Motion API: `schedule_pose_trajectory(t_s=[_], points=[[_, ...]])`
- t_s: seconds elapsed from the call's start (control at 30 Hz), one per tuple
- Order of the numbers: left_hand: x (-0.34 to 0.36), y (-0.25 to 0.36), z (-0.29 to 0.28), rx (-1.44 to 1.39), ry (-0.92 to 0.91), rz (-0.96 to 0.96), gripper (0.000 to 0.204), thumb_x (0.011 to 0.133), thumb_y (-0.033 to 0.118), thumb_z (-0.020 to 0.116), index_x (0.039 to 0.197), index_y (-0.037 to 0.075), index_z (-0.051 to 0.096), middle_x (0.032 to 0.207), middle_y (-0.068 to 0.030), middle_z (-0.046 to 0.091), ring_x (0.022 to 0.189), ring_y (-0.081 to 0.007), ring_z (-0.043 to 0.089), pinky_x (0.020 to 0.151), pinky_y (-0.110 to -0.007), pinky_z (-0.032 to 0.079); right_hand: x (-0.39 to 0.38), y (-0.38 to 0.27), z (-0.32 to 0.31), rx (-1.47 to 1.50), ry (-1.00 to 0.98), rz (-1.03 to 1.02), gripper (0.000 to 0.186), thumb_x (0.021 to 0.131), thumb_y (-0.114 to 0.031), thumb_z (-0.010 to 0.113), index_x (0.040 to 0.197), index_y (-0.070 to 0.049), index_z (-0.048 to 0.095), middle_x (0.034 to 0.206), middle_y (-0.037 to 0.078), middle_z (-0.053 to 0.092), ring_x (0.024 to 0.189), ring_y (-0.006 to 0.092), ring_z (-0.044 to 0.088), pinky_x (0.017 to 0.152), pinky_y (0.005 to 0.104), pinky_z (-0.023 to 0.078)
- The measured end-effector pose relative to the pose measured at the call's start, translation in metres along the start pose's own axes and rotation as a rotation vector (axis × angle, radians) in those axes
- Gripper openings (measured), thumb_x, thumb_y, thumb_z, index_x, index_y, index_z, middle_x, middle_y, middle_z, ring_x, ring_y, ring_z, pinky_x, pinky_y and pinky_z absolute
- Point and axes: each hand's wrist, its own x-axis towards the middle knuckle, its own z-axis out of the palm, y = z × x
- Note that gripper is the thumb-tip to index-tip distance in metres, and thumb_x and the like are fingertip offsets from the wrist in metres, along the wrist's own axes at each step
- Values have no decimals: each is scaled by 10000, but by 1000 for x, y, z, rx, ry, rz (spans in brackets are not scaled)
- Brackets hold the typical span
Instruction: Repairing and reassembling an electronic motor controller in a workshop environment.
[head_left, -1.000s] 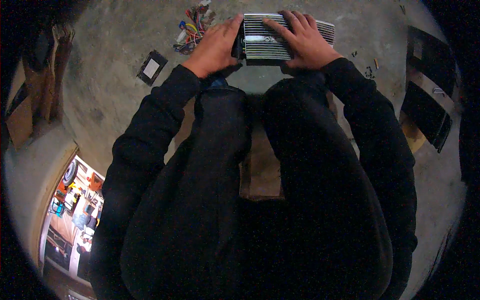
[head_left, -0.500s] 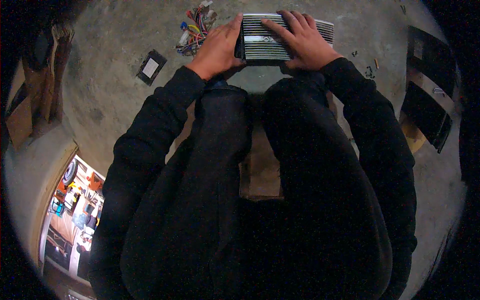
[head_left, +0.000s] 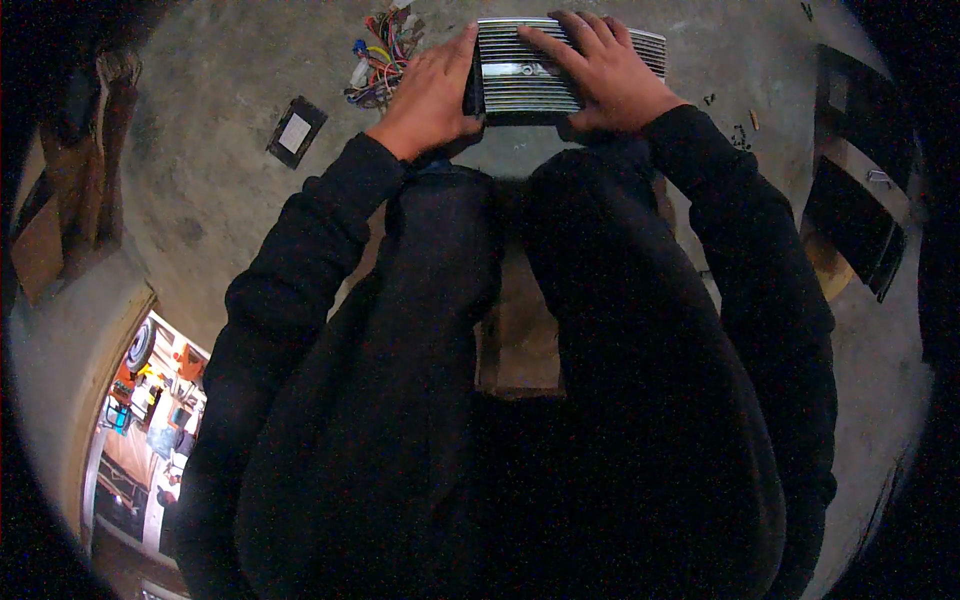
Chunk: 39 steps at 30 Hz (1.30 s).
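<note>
In front of my knees is a boxy metal unit (head_left: pixel 530 88) with silver ribbed fins on top and a dark end and lower edge. It looks like an amplifier housing. My left hand (head_left: pixel 432 95) presses along its left end, with the thumb at the near corner. Across the right part of the fins lies my right hand (head_left: pixel 612 75), fingers over the top and thumb by the near edge. Both hands grip the unit between them, and its underside is hidden. A tangle of coloured wires with plugs (head_left: pixel 385 60) lies just beyond my left hand.
A flat black rectangular piece with a white label (head_left: pixel 297 132) lies on the concrete floor (head_left: pixel 220 150) to the left. Small dark screws (head_left: pixel 740 138) are scattered at right, near black panels (head_left: pixel 852 225). Brown cardboard (head_left: pixel 85 170) stands far left, above a bright doorway (head_left: pixel 150 430).
The whole scene has shifted slightly up and left in the picture. Both hands keep the same hold on the finned unit.
</note>
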Motion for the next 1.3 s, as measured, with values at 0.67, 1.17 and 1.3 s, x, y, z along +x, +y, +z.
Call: schedule_pose_trajectory(t_s=[0.67, 1.17, 1.3], points=[[-5, -7, -1, -52, 8, -75, 1124, 555, 229, 891, 1447, -73, 276, 1286, -260, 542, 1154, -423, 536, 1018, -450, 406, 5, -8, 9, -16, -6, -13, 1217, 498, -313, 878, 1534, -284, 241, 1418, 231, 402, 1293, 428, 407, 1091, 570, 295], [-6, -3, 8, 61, 18, -85, 1107, 572, 196, 869, 1475, -26, 269, 1358, -221, 487, 1233, -392, 493, 1046, -451, 387, 2, -11, 6, -9, -50, 11, 1238, 486, -295, 888, 1536, -305, 231, 1440, 242, 381, 1317, 437, 386, 1100, 574, 284], [-5, -5, 11, 96, -6, -83, 1124, 564, 200, 875, 1475, -40, 261, 1353, -221, 490, 1221, -391, 497, 1040, -455, 387, 3, -12, 6, 20, -15, 7, 1252, 483, -275, 901, 1535, -319, 223, 1425, 243, 401, 1297, 442, 409, 1075, 587, 320]])
